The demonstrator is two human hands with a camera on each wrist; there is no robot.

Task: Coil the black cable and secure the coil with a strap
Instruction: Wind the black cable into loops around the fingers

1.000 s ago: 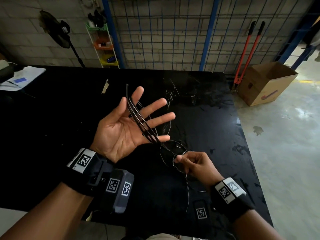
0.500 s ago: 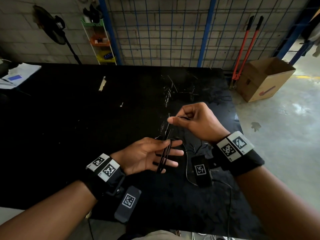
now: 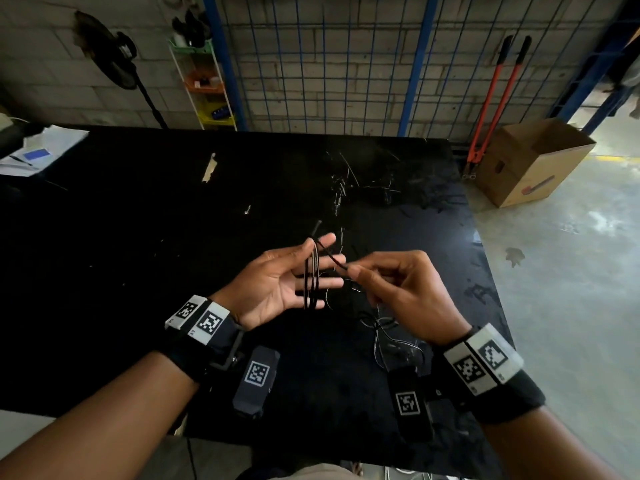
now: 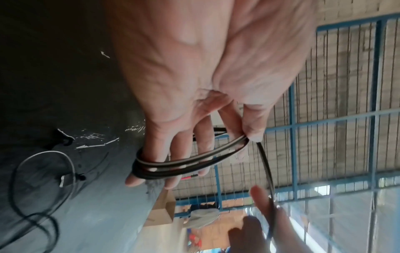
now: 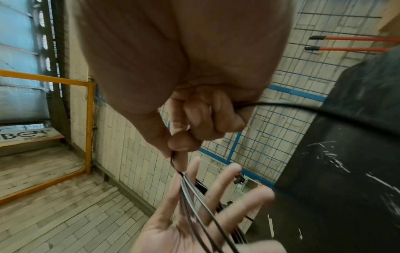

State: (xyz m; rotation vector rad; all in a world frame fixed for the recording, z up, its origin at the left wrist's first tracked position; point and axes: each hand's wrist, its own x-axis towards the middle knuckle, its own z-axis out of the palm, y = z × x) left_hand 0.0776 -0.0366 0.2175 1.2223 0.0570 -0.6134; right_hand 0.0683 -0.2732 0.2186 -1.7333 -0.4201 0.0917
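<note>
Black cable [image 3: 312, 276]: thin, light, likely springy; loops lay across the open, spread left hand [image 3: 277, 285]. Right hand [image 3: 398, 289] pinched the free run; best held close beside the loops.

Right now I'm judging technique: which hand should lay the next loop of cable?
Right. The right hand pinches the free run of the black cable, while the left hand is spread as the former, loops around its fingers.

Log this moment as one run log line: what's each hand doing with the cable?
left hand: open, black cable looped round fingers | right hand: pinching free run | strap: not on coil
</note>
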